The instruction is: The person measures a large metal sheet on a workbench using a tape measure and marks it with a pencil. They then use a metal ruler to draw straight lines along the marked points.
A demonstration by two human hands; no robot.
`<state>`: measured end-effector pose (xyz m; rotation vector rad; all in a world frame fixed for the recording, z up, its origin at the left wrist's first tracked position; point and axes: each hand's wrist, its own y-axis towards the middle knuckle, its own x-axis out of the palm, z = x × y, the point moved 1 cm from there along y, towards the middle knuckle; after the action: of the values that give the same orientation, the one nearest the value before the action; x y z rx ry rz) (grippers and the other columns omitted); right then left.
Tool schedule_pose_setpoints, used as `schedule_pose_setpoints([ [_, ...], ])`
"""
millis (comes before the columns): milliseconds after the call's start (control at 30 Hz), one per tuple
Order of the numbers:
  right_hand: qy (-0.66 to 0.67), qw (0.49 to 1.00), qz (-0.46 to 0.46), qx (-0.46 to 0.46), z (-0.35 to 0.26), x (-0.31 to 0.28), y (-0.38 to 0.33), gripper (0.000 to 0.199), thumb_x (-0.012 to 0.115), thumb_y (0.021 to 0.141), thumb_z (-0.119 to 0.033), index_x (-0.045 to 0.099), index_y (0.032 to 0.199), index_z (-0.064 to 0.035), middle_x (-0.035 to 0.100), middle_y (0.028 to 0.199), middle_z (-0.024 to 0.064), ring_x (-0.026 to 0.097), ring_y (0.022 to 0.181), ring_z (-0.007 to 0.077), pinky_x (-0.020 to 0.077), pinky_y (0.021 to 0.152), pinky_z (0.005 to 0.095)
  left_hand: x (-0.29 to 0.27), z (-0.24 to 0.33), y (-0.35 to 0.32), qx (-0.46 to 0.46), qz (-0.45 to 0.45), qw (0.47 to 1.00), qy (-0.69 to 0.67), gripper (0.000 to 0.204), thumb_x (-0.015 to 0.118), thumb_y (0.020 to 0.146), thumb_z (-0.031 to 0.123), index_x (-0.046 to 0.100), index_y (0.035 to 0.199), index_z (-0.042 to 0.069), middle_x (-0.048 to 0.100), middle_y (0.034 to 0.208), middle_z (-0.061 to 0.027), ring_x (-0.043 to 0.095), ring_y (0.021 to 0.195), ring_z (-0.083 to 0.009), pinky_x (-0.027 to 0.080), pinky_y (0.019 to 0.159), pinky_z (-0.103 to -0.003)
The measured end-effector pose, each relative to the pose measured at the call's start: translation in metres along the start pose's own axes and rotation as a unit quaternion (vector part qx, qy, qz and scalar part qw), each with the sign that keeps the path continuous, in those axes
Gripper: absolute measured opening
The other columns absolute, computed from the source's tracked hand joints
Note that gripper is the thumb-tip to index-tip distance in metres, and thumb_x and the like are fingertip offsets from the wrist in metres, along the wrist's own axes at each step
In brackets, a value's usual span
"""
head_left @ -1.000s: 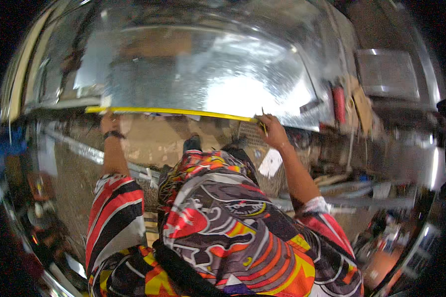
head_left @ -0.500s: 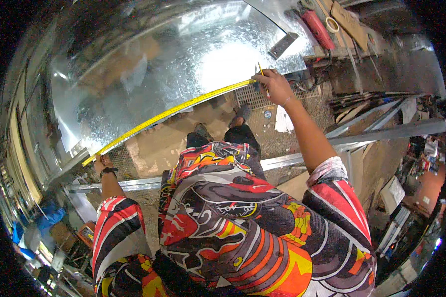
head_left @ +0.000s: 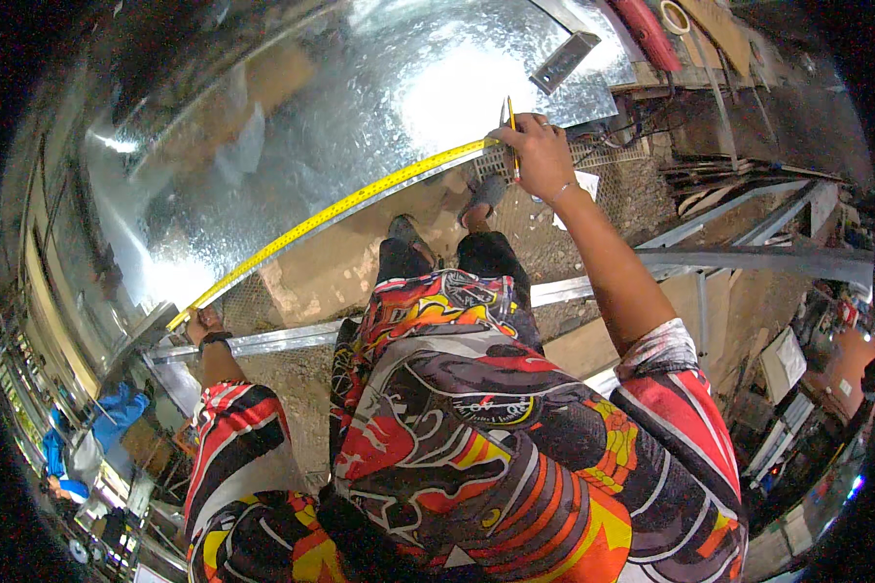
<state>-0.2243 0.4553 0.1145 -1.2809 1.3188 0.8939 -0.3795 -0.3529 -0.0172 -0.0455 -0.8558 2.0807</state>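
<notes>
A large shiny sheet of metal [head_left: 292, 146] lies before me, with a yellow tape measure blade [head_left: 345, 202] stretched along its near edge. My left hand [head_left: 202, 323] is closed at the blade's left end, by the sheet's near left corner. Near the other end, my right hand [head_left: 538, 154] is closed around a yellow pencil [head_left: 511, 117], its tip pointing away from me. Beside the pencil a thin dark pointed piece also sticks up; I cannot tell what it is. The right fingers touch the blade's end, and the tape's case is not visible.
A metal square [head_left: 564, 63] rests on the sheet's far right part. Beyond it are a red tool-like object [head_left: 647, 34] and a roll of tape [head_left: 675, 17]. Metal profiles [head_left: 749, 257] cross low at right and behind my legs. A blue-clothed person [head_left: 117, 418] is at far left.
The whole view has shifted slightly. My right hand has turned a little, and the pencil stands more upright. The blade still stretches between both hands along the edge.
</notes>
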Motion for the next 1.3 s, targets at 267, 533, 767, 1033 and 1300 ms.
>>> schedule_pose_setpoints([
  [267,0.011,0.999,-0.021,0.024,0.002,0.003,0.008,0.040,0.079,0.078,-0.014,0.071,0.116,-0.0241,0.063,0.117,0.0069,0.060,0.118,0.0319,0.0482,0.091,0.0527,0.001,0.002,-0.005,0.071,0.066,0.995,-0.015,0.024,0.064,0.102,0.014,0.063,0.120,-0.002,0.069,0.110,-0.0144,0.068,0.100,-0.0276,0.060,0.093,-0.043],
  [533,0.010,1.000,-0.007,0.023,-0.013,-0.016,0.017,0.022,0.076,0.086,-0.029,0.075,0.108,-0.0236,0.067,0.113,0.0059,0.063,0.113,0.0318,0.0492,0.089,0.0551,-0.004,0.004,-0.012,0.073,0.094,0.993,0.009,0.026,0.064,0.102,0.015,0.062,0.121,-0.002,0.069,0.110,-0.0140,0.068,0.100,-0.0274,0.060,0.092,-0.043],
  [767,-0.021,0.998,0.015,0.058,-0.010,0.000,0.019,0.019,0.072,0.088,-0.034,0.076,0.104,-0.0244,0.068,0.112,0.0062,0.063,0.113,0.0321,0.0493,0.088,0.0566,-0.008,0.003,0.003,0.056,0.104,0.993,0.019,0.026,0.063,0.103,0.017,0.062,0.122,-0.002,0.069,0.107,-0.0130,0.068,0.098,-0.0269,0.060,0.090,-0.042],
  [1033,-0.012,0.998,0.021,0.053,-0.024,-0.014,0.013,0.019,0.072,0.089,-0.037,0.077,0.102,-0.0238,0.066,0.108,0.0063,0.062,0.111,0.0334,0.0497,0.087,0.0561,-0.028,0.004,0.005,0.044,0.087,0.995,0.034,0.020,0.062,0.104,0.020,0.064,0.107,0.000,0.064,0.090,-0.0080,0.063,0.082,-0.0242,0.056,0.077,-0.037],
  [1300,0.011,0.997,0.037,0.070,-0.013,0.005,0.010,0.022,0.072,0.089,-0.040,0.078,0.102,-0.0236,0.065,0.109,0.0072,0.060,0.116,0.0333,0.0483,0.088,0.0577,-0.001,0.008,0.006,0.034,0.065,0.996,0.047,0.020,0.062,0.104,0.022,0.060,0.099,0.003,0.058,0.082,-0.0062,0.056,0.074,-0.0221,0.050,0.069,-0.036],
])
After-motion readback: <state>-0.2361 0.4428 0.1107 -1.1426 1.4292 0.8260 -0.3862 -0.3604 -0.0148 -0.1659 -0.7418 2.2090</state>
